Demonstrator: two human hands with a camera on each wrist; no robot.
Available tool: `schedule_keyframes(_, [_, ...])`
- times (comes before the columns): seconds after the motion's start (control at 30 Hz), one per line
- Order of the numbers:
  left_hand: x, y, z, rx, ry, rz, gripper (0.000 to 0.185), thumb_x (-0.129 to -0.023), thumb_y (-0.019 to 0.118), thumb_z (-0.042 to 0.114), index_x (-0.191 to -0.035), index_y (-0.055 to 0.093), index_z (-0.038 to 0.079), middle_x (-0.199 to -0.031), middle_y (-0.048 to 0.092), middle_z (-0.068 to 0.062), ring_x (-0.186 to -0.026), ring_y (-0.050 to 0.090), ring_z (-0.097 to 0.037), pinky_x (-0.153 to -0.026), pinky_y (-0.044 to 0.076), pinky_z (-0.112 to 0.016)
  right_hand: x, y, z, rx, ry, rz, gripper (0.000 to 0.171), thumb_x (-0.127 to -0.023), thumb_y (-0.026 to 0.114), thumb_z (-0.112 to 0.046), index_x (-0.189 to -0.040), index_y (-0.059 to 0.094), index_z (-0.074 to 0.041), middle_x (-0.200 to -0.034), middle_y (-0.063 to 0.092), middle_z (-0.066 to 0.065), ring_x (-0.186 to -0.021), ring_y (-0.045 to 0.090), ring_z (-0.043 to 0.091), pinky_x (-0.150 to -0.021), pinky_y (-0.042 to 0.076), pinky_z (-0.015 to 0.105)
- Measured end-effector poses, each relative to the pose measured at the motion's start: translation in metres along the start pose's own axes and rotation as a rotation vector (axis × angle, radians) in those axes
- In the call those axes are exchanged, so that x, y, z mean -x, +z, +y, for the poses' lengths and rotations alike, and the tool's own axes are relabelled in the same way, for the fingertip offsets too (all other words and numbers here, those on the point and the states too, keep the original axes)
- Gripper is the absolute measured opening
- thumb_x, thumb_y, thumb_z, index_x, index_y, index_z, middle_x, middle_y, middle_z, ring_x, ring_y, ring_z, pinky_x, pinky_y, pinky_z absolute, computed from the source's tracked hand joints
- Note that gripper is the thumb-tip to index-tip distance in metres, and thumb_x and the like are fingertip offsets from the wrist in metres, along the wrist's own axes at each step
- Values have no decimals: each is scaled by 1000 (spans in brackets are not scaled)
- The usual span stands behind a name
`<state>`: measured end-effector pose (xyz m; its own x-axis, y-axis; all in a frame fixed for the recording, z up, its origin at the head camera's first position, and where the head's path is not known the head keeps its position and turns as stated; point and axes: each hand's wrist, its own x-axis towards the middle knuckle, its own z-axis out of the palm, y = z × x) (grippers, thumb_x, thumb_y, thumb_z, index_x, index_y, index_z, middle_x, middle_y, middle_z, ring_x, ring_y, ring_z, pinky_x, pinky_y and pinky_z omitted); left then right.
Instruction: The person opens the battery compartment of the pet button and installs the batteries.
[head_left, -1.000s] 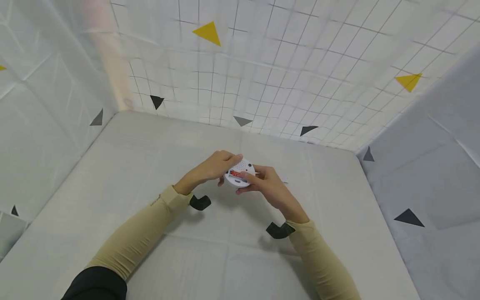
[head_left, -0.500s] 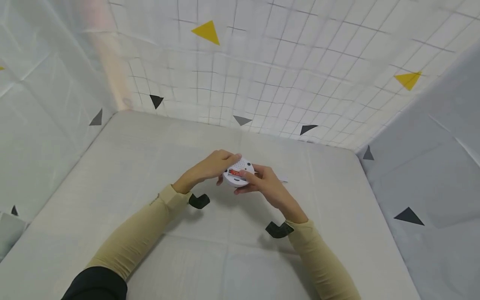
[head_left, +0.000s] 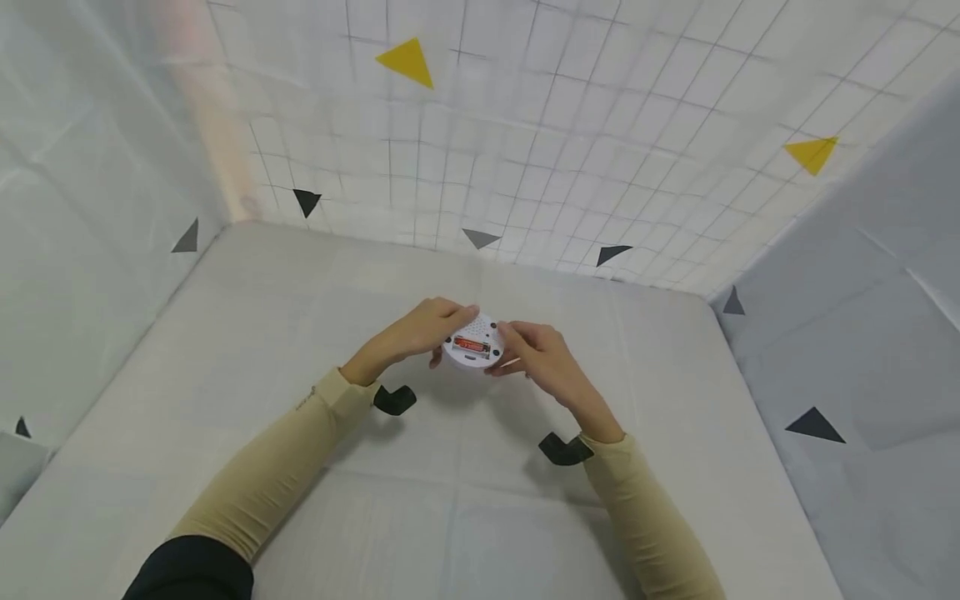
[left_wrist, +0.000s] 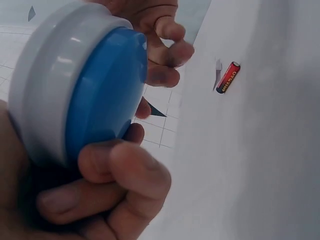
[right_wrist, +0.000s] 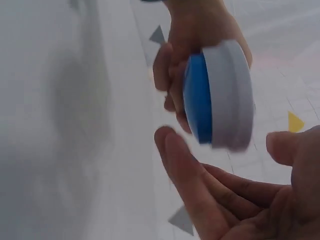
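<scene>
A round white device with a blue face is held above the white table. My left hand grips it by its left rim, fingers curled under the blue side. Its open back faces up, with a red battery lying in the compartment. My right hand is at the device's right edge; in the right wrist view its fingers are spread and off the device. A second red battery lies loose on the table beside a small white piece.
The white table is walled on three sides by white sheets with grid lines and yellow and black triangles. Black camera mounts sit at both wrists.
My right thumb, which lay over the battery compartment, has come off it and the hand has drawn slightly right. The red battery now shows in full. The left hand keeps its grip.
</scene>
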<state>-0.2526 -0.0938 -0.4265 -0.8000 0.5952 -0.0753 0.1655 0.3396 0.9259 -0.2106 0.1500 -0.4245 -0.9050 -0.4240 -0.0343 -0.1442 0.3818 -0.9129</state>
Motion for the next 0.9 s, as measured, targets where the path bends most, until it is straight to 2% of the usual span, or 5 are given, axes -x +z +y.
schedule_keyframes(0.17, [1, -3, 4, 7, -20, 12, 48, -113, 44, 42, -121, 70, 2, -85, 69, -8, -56, 57, -17, -54, 55, -53, 2, -18, 2, 336, -37, 150, 35, -111, 55, -31, -126, 71, -3, -108, 78, 13, -98, 77, 28, -85, 64, 50])
schedule_keyframes(0.33, [3, -5, 6, 1, -45, 14, 48, -113, 44, 42, -123, 69, 2, -88, 70, -9, -57, 57, -18, -55, 55, -49, 5, -27, 10, 607, 52, 140, 43, -96, 78, -17, -133, 66, 2, -123, 71, 22, -111, 70, 37, -95, 59, 50])
schedule_keyframes(0.5, [1, -4, 3, -15, -53, 24, 49, -113, 44, 44, -125, 68, 3, -90, 70, -9, -58, 57, -18, -55, 55, -47, 0, -26, 20, 699, 157, 43, 62, -84, 90, -13, -138, 64, 0, -124, 64, 22, -114, 63, 36, -93, 56, 47])
schedule_keyframes(0.73, [-1, 0, 1, -10, -50, 25, 51, -113, 44, 45, -127, 68, 2, -91, 70, -10, -59, 58, -18, -55, 56, -50, -2, -22, 31, 706, 90, 26, 43, -80, 88, 2, -119, 70, 5, -104, 66, 16, -95, 63, 28, -84, 56, 42])
schedule_keyframes(0.9, [-2, 2, -4, -21, -62, 17, 51, -113, 45, 45, -128, 68, 3, -91, 70, -10, -58, 58, -18, -54, 56, -46, 0, -20, 36, 656, 77, 38, 36, -81, 83, 8, -114, 70, 5, -102, 67, 16, -93, 65, 27, -84, 58, 41])
